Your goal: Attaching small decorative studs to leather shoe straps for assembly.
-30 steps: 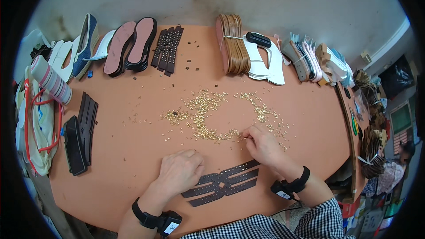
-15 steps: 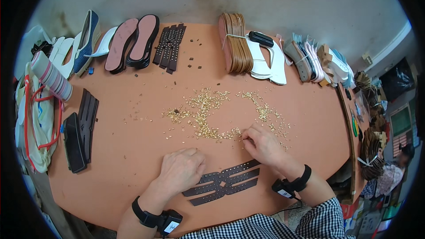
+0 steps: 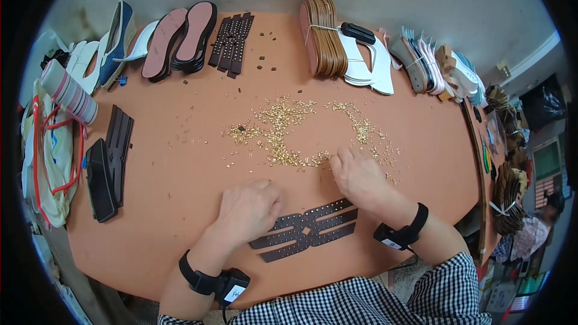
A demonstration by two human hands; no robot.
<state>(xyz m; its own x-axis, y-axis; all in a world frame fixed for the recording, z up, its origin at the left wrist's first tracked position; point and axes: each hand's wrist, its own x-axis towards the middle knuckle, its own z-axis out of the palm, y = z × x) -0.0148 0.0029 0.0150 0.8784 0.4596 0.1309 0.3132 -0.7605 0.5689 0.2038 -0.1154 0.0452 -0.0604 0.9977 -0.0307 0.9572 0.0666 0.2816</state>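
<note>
A dark brown studded shoe-strap piece (image 3: 306, 230), slotted and with a small diamond hole in its middle, lies flat on the table in front of me. My left hand (image 3: 250, 207) rests at its left end with the fingers curled in; whatever they may hold is hidden. Beyond the strap piece, small gold studs (image 3: 280, 138) are strewn in a loose ring. At the ring's near right edge, my right hand (image 3: 360, 174) touches down with thumb and fingers drawn together. Anything between those fingertips is too small to make out.
More dark strap pieces (image 3: 117, 156) lie at left beside a black block (image 3: 100, 182). Along the back stand pink-topped soles (image 3: 195, 39), a studded strap stack (image 3: 232, 45), a tied bundle of brown insoles (image 3: 324, 36) and white cut pieces (image 3: 380, 63). A striped roll (image 3: 69, 93) is at far left.
The whole view has tilted a little, so the table's things sit higher in the picture. My right hand stays by the studs with its fingers shifted slightly; my left hand has barely moved.
</note>
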